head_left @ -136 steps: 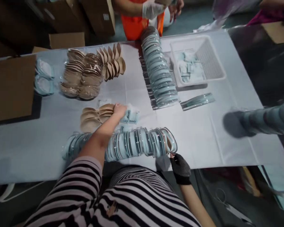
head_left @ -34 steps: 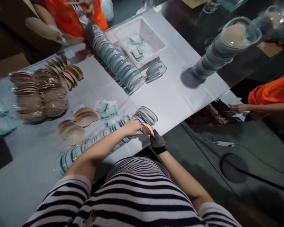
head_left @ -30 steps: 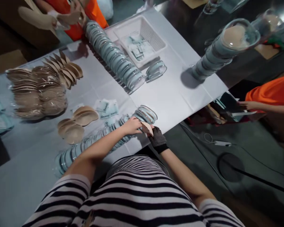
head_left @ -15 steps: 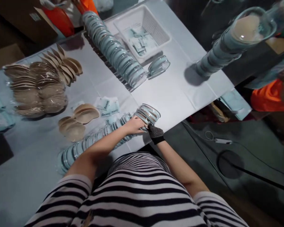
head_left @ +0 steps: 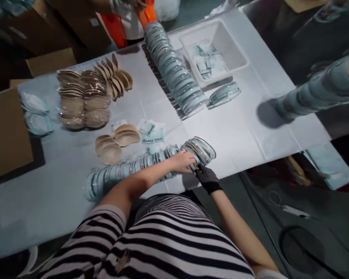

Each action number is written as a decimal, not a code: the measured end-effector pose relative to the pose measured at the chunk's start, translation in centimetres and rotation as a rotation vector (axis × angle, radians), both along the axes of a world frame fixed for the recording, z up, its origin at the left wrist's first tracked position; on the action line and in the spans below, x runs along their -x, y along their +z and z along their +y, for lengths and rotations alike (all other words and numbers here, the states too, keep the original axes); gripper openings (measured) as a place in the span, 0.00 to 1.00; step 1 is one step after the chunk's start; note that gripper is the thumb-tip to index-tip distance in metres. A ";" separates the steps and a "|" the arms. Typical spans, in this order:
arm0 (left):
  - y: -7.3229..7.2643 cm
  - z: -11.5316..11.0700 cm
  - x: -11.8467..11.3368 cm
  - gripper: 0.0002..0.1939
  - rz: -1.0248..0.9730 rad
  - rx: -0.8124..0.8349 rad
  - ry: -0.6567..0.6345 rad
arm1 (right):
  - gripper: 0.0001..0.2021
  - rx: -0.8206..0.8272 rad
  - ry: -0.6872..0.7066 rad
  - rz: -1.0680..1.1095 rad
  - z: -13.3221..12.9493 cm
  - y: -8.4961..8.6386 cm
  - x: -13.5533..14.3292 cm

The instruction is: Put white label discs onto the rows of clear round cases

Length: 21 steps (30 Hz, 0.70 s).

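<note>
A long row of clear packages with pale blue edges (head_left: pixel 133 167) lies along the table's near side. My bare left hand (head_left: pixel 184 161) is closed at the row's right end, its fingertips on a package edge. Touching close beside it, my right hand (head_left: pixel 207 177) in a dark glove has its fingers pressed together at the same spot; what they pinch is too small to make out. Several packages with tan pieces inside (head_left: pixel 198 150) lean just beyond both hands. Loose tan cups (head_left: pixel 109 150) and small printed packets (head_left: pixel 152 132) lie behind the row.
Stacked tan cups (head_left: pixel 84 102) stand at the back left. A second package row (head_left: pixel 174 71) runs beside a white basket (head_left: pixel 229 50) of packets. A tall package stack (head_left: pixel 317 91) rises at the right. A person's hand (head_left: pixel 138 4) shows at the far edge.
The camera view has shifted, so the table appears further right and more of its left side shows. My hands remain together at the row's end. A person's hand now shows at the far edge.
</note>
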<state>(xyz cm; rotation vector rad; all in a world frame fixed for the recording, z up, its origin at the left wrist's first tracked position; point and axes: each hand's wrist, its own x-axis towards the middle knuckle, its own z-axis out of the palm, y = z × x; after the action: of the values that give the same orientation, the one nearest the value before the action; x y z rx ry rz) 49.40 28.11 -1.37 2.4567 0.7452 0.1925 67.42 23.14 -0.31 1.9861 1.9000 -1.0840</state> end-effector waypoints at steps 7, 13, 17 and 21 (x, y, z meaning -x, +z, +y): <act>0.3 7.6 5.9 0.10 -0.037 0.051 0.557 | 0.23 -0.024 -0.049 -0.003 -0.3 0.1 -1.1; -1.2 15.3 18.2 0.40 0.822 0.205 1.208 | 0.23 -0.175 -0.150 0.085 -0.7 -0.1 -3.0; -1.8 14.4 19.7 0.31 0.792 0.230 1.131 | 0.25 -0.362 -0.190 0.146 0.4 2.0 -2.8; 0.3 12.4 19.9 0.19 0.695 0.216 1.001 | 0.26 -0.480 -0.115 0.227 3.5 3.8 -0.1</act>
<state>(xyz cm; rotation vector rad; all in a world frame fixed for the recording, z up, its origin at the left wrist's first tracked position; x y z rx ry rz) 29.54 40.55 -1.09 1.7107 2.1140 -0.3835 67.55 26.66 3.48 2.3258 2.3734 -0.9838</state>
